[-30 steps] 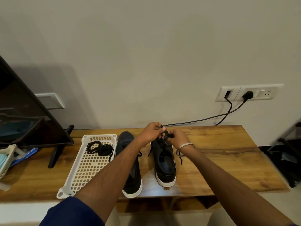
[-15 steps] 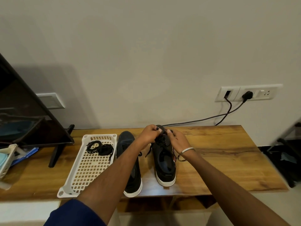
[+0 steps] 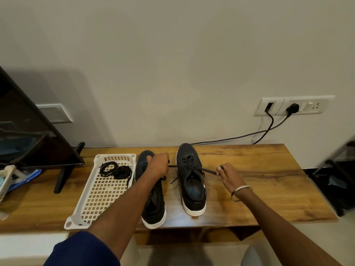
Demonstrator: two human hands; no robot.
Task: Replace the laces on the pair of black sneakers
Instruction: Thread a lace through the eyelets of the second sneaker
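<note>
Two black sneakers with white soles stand side by side on the wooden table (image 3: 259, 179), toes toward the wall. The right sneaker (image 3: 191, 181) has a black lace (image 3: 208, 171) threaded through its eyelets. My left hand (image 3: 158, 166) pinches one end of that lace just left of the shoe. My right hand (image 3: 227, 174) pinches the other end to the shoe's right, and the lace runs taut between them. The left sneaker (image 3: 152, 206) lies partly under my left forearm. A bundle of black laces (image 3: 116, 170) rests in the white perforated tray (image 3: 99, 198).
A dark monitor on a stand (image 3: 34, 135) fills the table's left end, with a small bin and blue items (image 3: 11, 179) beside it. A wall socket (image 3: 292, 107) feeds black cables (image 3: 230, 139) running behind the table. Dark furniture (image 3: 338, 173) stands at the right.
Both hands were together over the right sneaker's upper eyelets. They have moved apart sideways, pulling the lace ends out to the left and right, and the lace now stretches tight.
</note>
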